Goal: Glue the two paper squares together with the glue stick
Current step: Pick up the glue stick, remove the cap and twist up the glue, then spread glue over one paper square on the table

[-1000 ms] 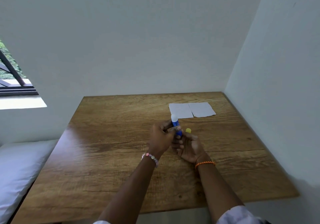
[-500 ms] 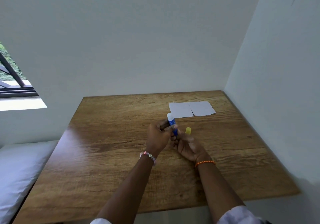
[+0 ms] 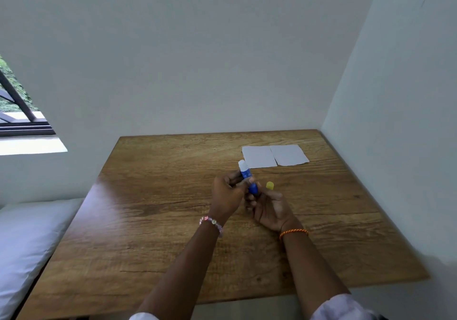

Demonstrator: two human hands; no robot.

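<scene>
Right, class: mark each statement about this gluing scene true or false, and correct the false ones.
1. The glue stick is uncapped. True.
2. The two paper squares are stacked. False: they lie side by side.
3. The yellow cap is on the wooden table. True.
4. Only the right hand touches the glue stick. False: the left hand grips it too.

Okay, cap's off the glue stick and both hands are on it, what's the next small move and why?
Probably carry the glue stick forward to the nearer paper square. Its white tip is bare, the yellow cap is on the table, and both squares lie side by side, apart from the hands.
</scene>
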